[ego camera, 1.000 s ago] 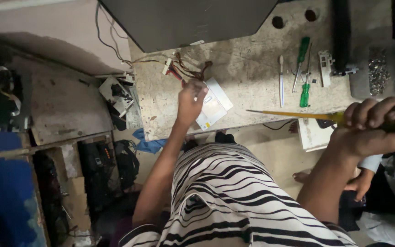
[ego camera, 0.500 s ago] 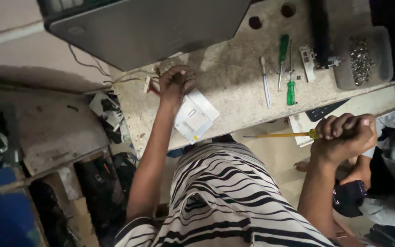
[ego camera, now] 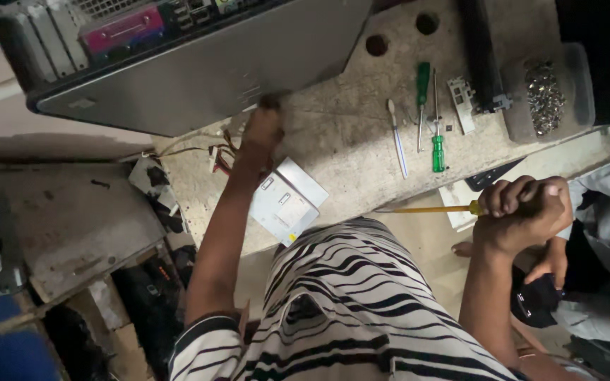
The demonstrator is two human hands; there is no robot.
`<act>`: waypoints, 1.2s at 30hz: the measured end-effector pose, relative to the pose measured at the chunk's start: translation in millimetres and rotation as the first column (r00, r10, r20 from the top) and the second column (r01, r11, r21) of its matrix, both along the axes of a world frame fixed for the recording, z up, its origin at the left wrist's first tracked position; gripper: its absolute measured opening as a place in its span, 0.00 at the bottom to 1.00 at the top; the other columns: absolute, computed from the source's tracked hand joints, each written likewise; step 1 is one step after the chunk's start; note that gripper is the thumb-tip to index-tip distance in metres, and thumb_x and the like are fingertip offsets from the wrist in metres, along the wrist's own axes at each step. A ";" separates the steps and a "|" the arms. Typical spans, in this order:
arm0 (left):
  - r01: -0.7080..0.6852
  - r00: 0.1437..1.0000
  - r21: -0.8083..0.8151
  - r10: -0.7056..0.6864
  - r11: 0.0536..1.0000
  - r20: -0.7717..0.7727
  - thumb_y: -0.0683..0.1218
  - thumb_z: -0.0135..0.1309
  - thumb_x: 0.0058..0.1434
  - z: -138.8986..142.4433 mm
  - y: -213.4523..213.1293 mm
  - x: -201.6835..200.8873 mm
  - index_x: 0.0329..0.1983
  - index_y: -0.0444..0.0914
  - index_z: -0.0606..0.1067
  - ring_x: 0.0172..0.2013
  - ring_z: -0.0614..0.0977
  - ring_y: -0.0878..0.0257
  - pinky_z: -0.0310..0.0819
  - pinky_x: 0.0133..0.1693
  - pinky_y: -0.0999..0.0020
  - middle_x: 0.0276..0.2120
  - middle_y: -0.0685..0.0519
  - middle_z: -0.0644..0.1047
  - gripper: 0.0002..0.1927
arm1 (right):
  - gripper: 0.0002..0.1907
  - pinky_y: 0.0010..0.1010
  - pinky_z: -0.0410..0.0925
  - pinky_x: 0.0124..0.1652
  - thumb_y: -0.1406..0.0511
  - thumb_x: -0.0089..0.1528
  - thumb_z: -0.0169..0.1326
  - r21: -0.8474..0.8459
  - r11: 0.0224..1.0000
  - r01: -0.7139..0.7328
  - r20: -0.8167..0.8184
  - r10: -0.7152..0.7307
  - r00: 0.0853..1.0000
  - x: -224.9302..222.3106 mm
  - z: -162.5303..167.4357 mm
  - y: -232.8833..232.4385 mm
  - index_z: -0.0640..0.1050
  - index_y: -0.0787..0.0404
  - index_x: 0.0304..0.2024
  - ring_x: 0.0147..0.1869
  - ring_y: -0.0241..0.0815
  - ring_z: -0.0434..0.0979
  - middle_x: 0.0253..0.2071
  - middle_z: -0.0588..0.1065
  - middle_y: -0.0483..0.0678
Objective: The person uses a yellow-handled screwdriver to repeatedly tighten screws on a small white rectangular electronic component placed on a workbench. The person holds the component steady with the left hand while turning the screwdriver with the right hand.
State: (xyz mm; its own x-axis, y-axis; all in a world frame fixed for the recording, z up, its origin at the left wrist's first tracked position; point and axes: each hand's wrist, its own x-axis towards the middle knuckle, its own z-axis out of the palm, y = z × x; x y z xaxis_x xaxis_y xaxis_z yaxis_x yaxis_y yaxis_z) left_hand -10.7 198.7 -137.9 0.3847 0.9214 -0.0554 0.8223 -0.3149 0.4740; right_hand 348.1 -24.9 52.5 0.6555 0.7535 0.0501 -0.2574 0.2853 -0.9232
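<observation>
Right hand (ego camera: pixel 524 212) fists a screwdriver (ego camera: pixel 432 209); left hand (ego camera: pixel 262 127) apparently touches computer case (ego camera: pixel 199 70).

A worn stone workbench (ego camera: pixel 347 134) carries a computer case (ego camera: pixel 206 63), screwdrivers (ego camera: pixel 438 144) and a screw tub (ego camera: pixel 548 92).

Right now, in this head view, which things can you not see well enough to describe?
- Left hand: blurred and dim at the edge of the grey computer case; whether the fingers grip it cannot be told.
- Computer case: top and left cut off by the frame edge.
- Yellow screwdriver: the handle is hidden inside the right hand.
- Clear box of small metal parts: too small to tell their kind.
- White power supply: its near corner is hidden by the striped shirt.
</observation>
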 end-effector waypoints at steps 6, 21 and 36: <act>-0.012 0.980 0.248 0.061 0.969 -0.189 0.41 0.59 0.51 -30.0 3.8 6.8 0.40 0.37 0.75 0.36 0.79 0.42 0.76 0.36 0.49 0.37 0.39 0.75 0.12 | 0.17 0.28 0.50 0.19 0.59 0.73 0.47 0.011 1.000 0.003 0.020 -0.004 1.000 -0.3 -3.1 9.2 0.60 0.61 0.34 0.17 0.38 0.49 0.18 0.55 0.48; -0.204 0.975 -0.169 0.185 0.964 -0.122 0.46 0.69 0.47 6.4 3.9 3.6 0.43 0.36 0.77 0.45 0.81 0.40 0.77 0.45 0.50 0.41 0.36 0.79 0.21 | 0.18 0.30 0.52 0.20 0.60 0.74 0.46 0.089 0.995 -0.040 0.084 0.032 0.996 -1.0 0.0 4.5 0.60 0.61 0.34 0.16 0.37 0.51 0.17 0.56 0.48; -0.384 0.914 0.347 0.299 0.856 0.275 0.41 0.55 0.60 52.4 -168.0 -47.8 0.49 0.32 0.74 0.50 0.73 0.40 0.67 0.54 0.46 0.47 0.39 0.74 0.14 | 0.09 0.28 0.52 0.14 0.55 0.69 0.38 0.482 0.793 -0.374 0.105 0.371 0.923 -56.9 43.0 52.1 0.60 0.52 0.39 0.11 0.29 0.48 0.16 0.52 0.41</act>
